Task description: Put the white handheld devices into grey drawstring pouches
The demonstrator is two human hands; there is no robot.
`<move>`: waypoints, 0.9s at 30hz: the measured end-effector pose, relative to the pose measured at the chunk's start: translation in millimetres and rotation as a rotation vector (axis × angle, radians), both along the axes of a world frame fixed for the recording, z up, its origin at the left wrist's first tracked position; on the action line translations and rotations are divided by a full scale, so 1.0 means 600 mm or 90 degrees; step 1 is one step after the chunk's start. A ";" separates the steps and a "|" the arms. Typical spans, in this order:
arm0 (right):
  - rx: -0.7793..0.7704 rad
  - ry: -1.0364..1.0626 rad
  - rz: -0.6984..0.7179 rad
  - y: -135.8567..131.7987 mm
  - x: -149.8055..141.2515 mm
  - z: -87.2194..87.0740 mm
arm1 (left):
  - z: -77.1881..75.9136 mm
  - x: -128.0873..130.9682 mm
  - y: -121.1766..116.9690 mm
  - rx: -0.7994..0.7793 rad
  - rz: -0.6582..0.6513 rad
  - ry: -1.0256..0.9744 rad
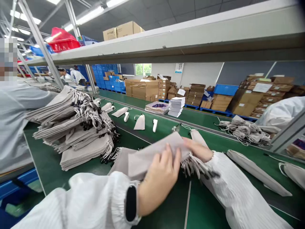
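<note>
over the worktop [166, 211], left hand [154, 184] and right hand [202, 151] fingers held drawstring bags [143, 160]; keeping them flat seemed best.

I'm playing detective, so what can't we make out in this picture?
- Head view: the wall sign's words, too small to read.
- Head view: the black cord ends near the right hand, blurred.
- Head view: the rest of the left-hand neighbour, cut off by the left edge.
- Head view: part of the right-hand neighbour, hidden by the metal post.
</note>
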State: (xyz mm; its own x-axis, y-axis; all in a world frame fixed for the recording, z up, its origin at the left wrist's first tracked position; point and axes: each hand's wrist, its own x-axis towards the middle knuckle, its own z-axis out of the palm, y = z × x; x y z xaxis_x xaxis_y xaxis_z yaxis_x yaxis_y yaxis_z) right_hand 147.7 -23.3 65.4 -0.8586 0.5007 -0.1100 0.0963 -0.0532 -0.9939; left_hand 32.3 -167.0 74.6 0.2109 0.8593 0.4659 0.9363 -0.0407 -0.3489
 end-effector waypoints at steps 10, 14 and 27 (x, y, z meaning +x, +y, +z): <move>0.264 -0.280 0.191 0.086 0.024 -0.094 | 0.048 -0.188 -0.019 -0.084 0.166 -0.105; 0.277 -0.303 0.186 0.075 0.019 -0.082 | 0.090 -0.341 -0.062 0.089 0.389 -0.039; 0.290 -0.330 0.171 0.073 0.019 -0.084 | 0.066 -0.472 -0.086 -0.037 0.591 0.070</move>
State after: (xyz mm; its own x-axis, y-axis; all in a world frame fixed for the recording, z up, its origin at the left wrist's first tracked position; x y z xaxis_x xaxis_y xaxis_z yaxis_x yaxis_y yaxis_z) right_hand 159.3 20.5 14.8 -0.8526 0.3736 -0.3655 0.5104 0.4453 -0.7356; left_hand -250.6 -218.4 114.1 -0.5317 0.7269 0.4346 0.5642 0.6867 -0.4584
